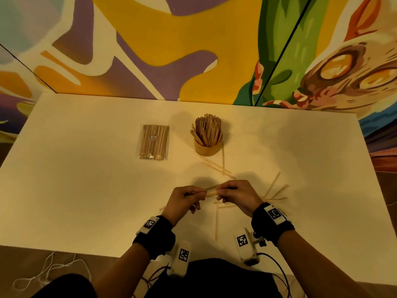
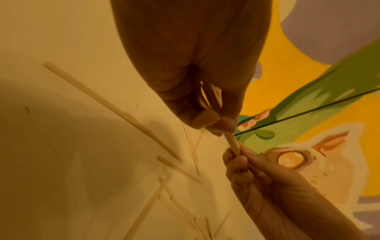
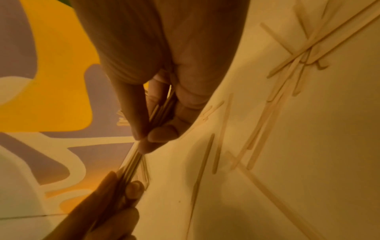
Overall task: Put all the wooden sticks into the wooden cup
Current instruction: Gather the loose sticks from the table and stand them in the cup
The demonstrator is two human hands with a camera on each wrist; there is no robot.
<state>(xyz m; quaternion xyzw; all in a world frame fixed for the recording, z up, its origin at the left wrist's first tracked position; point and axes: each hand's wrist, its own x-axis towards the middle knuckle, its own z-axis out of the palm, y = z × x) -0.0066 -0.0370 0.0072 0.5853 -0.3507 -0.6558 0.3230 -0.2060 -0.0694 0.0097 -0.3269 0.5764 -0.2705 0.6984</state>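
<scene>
Your left hand [image 1: 184,197] and right hand [image 1: 235,195] both pinch a small bundle of sticks [image 1: 211,190] nearer you than the wooden cup [image 1: 207,147]. The cup looks crowded, so forcing the bundle in could tip it.

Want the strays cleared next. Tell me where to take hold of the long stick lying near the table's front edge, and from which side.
Pinch the long stick near its middle, coming straight down from above. It lies flat on the table, thin and narrow, pointing away from the person, so fingertips on its two long edges probably lift it level.
</scene>
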